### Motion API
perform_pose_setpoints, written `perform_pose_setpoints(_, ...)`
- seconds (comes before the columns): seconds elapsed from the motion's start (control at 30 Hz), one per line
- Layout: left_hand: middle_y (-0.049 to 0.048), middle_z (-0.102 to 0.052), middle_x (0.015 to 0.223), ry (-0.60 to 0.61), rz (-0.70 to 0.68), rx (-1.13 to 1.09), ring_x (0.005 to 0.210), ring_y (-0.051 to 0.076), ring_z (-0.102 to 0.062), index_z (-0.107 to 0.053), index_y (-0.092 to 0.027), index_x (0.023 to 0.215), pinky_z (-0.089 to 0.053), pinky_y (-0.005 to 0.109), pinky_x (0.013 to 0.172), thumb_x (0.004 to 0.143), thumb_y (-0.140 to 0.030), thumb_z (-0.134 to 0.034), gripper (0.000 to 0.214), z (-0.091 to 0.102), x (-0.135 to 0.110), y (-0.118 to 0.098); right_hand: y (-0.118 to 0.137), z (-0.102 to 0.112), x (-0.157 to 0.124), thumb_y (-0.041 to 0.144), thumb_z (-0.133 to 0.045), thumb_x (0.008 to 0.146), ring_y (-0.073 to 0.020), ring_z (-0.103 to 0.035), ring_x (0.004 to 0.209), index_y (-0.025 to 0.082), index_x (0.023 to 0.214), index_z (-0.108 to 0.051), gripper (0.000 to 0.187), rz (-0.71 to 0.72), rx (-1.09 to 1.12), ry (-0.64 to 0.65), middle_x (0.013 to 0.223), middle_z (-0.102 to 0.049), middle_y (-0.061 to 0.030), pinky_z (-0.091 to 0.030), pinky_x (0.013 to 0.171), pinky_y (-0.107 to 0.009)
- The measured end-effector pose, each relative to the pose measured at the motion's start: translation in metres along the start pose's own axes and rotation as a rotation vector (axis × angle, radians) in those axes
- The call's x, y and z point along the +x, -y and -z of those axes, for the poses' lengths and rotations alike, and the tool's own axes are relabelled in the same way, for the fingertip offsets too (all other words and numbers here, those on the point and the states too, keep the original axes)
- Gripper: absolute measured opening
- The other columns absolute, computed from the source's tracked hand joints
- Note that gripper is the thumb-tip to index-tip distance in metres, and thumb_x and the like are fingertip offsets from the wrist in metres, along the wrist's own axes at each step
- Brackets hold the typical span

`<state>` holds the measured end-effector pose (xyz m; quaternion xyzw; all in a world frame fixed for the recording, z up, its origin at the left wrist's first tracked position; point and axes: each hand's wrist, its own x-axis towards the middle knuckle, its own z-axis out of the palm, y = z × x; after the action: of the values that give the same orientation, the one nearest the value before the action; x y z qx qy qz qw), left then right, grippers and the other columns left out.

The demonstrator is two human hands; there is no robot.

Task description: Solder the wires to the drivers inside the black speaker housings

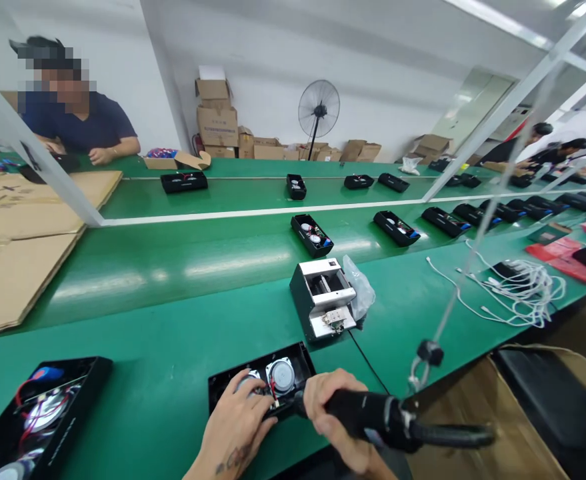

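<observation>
I am gripping a black power screwdriver [373, 417] in my right hand [335, 417], fingers wrapped tight around its barrel, with its tip pointing down into the open black speaker case [263, 383] lying at the near edge of the green table [173, 320]. My left hand [237, 417] is resting on that case with fingers spread, pressing down on its left half beside the round silver speaker [280, 375] and closing on nothing. To do this well, I am judging that I should be keeping the driver upright over the screw, holding the case flat so it is not sliding, and keeping my left fingertips and the red wires clear of the bit. The driver's cable [453, 437] is trailing off to the right of the case, and a hanging cord with a black clip [429, 352] is dangling just beyond it. Behind the case a small grey and silver machine [323, 299] is sitting with a clear plastic bag [360, 287] against it. Left of the case another open case [37, 417] is showing its wiring. Farther behind, more cases are lining the belt [311, 235], white cables [517, 283] are lying in a heap to the right, flat cardboard [23, 240] is lying to the left, and a person in a dark shirt [80, 123] is working across the table.
</observation>
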<state>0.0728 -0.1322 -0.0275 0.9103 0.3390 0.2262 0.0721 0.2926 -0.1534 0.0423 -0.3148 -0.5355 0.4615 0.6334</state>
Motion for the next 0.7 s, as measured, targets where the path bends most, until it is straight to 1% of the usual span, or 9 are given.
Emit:
perform_pose_setpoints(0.07,-0.0048,-0.082,0.105,-0.020,-0.025,-0.006,0.109,0.025,-0.074,-0.067,-0.028,0.115,-0.057,0.047,0.109,0.090,-0.023,-0.075,0.027,0.007,-0.004,0.009,0.008,0.014,0.009,0.039,-0.071,0.099,-0.0125,-0.048,0.049,0.028,0.099,-0.065,0.013,0.085,0.128,-0.078,0.057,-0.049,0.0084,-0.043,0.054,-0.025)
perform_pose_setpoints(0.13,-0.0017,-0.081,0.112,-0.079,0.003,-0.010,0.114,0.026,-0.073,-0.068,-0.029,0.117,-0.057,0.049,0.110,0.091,-0.026,-0.075,0.027,0.012,-0.011,0.019,0.017,0.030,0.020,0.035,-0.069,0.101,-0.0099,-0.042,0.046,0.026,0.098,-0.065,0.011,0.154,0.170,-0.292,0.056,-0.045,0.0101,-0.043,0.053,-0.023)
perform_pose_setpoints(0.23,-0.0002,-0.081,0.104,-0.239,0.135,-0.060,0.111,0.025,-0.075,-0.074,-0.031,0.107,-0.059,0.047,0.108,0.098,-0.037,-0.072,0.011,0.017,-0.017,0.036,0.018,0.057,0.032,0.031,-0.081,0.090,-0.0095,-0.045,0.046,0.024,0.099,-0.064,0.020,0.120,0.079,-0.637,0.057,-0.047,0.0111,-0.044,0.054,-0.024)
perform_pose_setpoints(0.3,0.0010,-0.082,0.101,-0.298,0.304,-0.173,0.112,0.025,-0.076,-0.078,-0.032,0.102,-0.062,0.044,0.104,0.103,-0.045,-0.064,0.019,0.018,-0.014,0.048,0.009,0.076,0.033,0.033,-0.089,0.080,-0.0116,-0.049,0.050,0.023,0.106,-0.064,0.037,0.049,-0.045,-0.777,0.059,-0.052,0.0110,-0.046,0.057,-0.026)
perform_pose_setpoints(0.4,0.0042,-0.083,0.107,-0.283,0.526,-0.322,0.112,0.026,-0.077,-0.082,-0.031,0.098,-0.064,0.041,0.099,0.105,-0.056,-0.055,0.038,0.020,-0.001,0.064,-0.012,0.098,0.025,0.040,-0.093,0.073,-0.0148,-0.056,0.060,0.021,0.117,-0.063,0.056,-0.076,-0.241,-0.814,0.070,-0.062,0.0075,-0.049,0.065,-0.031)
perform_pose_setpoints(0.5,0.0065,-0.083,0.109,-0.274,0.573,-0.338,0.106,0.026,-0.079,-0.083,-0.028,0.094,-0.065,0.040,0.099,0.103,-0.061,-0.053,0.045,0.022,0.009,0.074,-0.029,0.108,0.013,0.046,-0.092,0.072,-0.0213,-0.066,0.084,0.021,0.120,-0.062,0.062,-0.148,-0.341,-0.776,0.092,-0.069,0.0002,-0.054,0.084,-0.037)
perform_pose_setpoints(0.57,0.0073,-0.083,0.107,-0.271,0.579,-0.344,0.105,0.025,-0.079,-0.083,-0.027,0.093,-0.064,0.039,0.099,0.103,-0.063,-0.052,0.048,0.022,0.012,0.076,-0.037,0.109,0.007,0.049,-0.091,0.073,-0.0271,-0.067,0.104,0.022,0.124,-0.059,0.066,-0.134,-0.369,-0.779,0.111,-0.069,-0.0056,-0.052,0.099,-0.044)
perform_pose_setpoints(0.63,0.0076,-0.083,0.106,-0.267,0.577,-0.351,0.106,0.025,-0.079,-0.083,-0.026,0.092,-0.064,0.038,0.099,0.104,-0.063,-0.051,0.050,0.022,0.011,0.077,-0.043,0.106,-0.001,0.049,-0.089,0.076,-0.0310,-0.062,0.120,0.022,0.132,-0.055,0.071,-0.080,-0.422,-0.795,0.129,-0.063,-0.0109,-0.048,0.108,-0.050)
perform_pose_setpoints(0.7,0.0074,-0.083,0.107,-0.263,0.573,-0.355,0.107,0.025,-0.079,-0.083,-0.026,0.093,-0.064,0.037,0.098,0.104,-0.064,-0.050,0.051,0.022,0.010,0.076,-0.050,0.101,-0.011,0.046,-0.086,0.080,-0.0316,-0.058,0.124,0.022,0.135,-0.054,0.068,0.023,-0.542,-0.820,0.134,-0.058,-0.0131,-0.046,0.111,-0.052)
